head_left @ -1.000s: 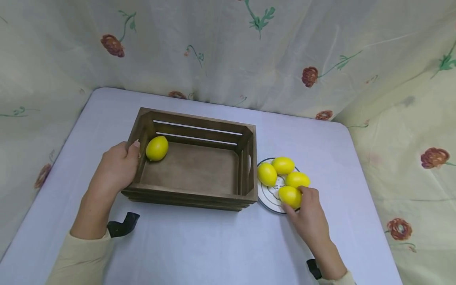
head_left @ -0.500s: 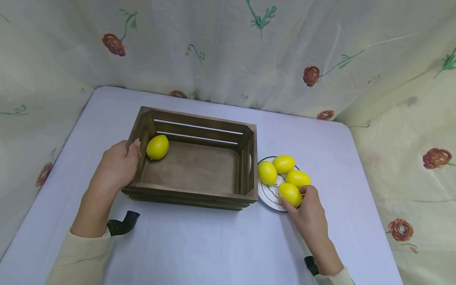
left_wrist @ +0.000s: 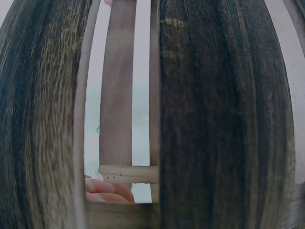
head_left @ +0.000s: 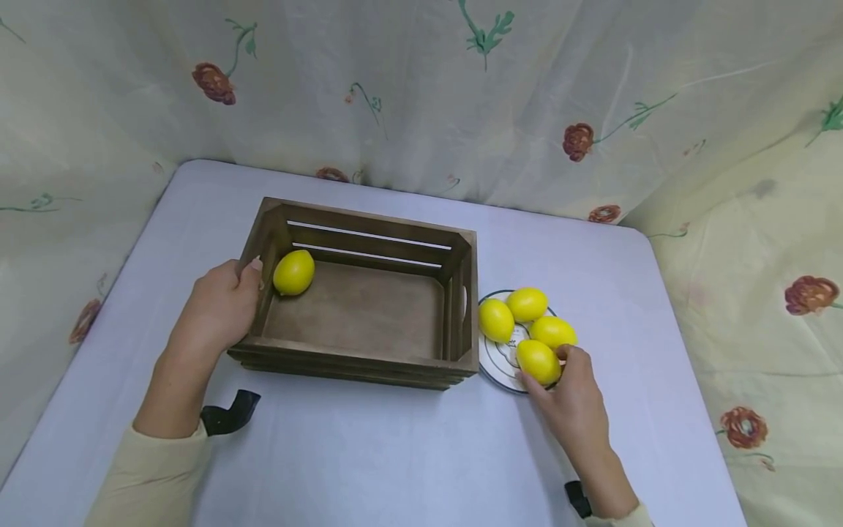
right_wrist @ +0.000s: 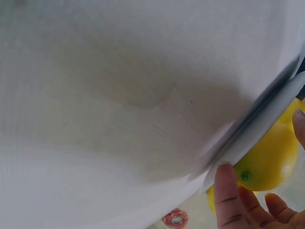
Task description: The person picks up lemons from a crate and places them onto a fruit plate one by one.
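Observation:
A brown slatted wooden crate (head_left: 352, 307) stands on the table with one lemon (head_left: 293, 272) inside, near its left end. My left hand (head_left: 220, 304) grips that end wall; in the left wrist view its fingertips (left_wrist: 109, 191) show through a gap in the wood. Right of the crate is a white plate (head_left: 492, 360) with a dark rim, bearing several lemons. My right hand (head_left: 574, 391) holds the nearest lemon (head_left: 537, 361) between thumb and fingers, low over the plate. The right wrist view shows this lemon (right_wrist: 269, 157) at the plate's edge with fingers around it.
A white cloth covers the table (head_left: 369, 454). Three more lemons, among them a front right lemon (head_left: 553, 332), lie close together on the plate. Flower-patterned curtains (head_left: 408, 95) hang behind the table and along its sides. The plate sits close against the crate's right end.

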Motion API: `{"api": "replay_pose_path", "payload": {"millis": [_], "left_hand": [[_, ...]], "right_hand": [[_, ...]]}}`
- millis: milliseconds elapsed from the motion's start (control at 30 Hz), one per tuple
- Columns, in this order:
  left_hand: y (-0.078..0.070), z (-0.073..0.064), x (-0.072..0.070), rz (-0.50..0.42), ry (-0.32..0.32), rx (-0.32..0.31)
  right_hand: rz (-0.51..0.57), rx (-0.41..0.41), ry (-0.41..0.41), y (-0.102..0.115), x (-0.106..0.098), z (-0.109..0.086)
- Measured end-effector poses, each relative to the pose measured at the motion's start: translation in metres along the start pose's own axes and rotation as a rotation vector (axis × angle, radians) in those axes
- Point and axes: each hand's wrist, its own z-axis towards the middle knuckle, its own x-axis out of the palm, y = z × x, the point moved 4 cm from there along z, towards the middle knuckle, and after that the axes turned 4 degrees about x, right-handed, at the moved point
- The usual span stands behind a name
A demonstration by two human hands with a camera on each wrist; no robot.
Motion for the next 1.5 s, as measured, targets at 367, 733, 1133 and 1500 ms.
{"api": "replay_pose_path", "payload": {"millis": [367, 733, 1133, 1500], "left_hand": [[0.000, 0.000, -0.001, 0.006, -0.008, -0.004], [0.003, 0.002, 0.000, -0.008, -0.014, -0.002], [0.003, 0.003, -0.002, -0.010, -0.001, -0.021], [0.004, 0.005, -0.002, -0.019, -0.006, -0.004]], "right_hand": [[-0.058, -0.081, -0.069, 0.025, -0.030, 0.009], [0.073, -0.356, -0.025, 0.103, -0.078, 0.019], [0.006, -0.662, 0.088, 0.220, -0.118, 0.037], [-0.110, -0.849, 0.304, 0.316, -0.071, 0.061]]}}
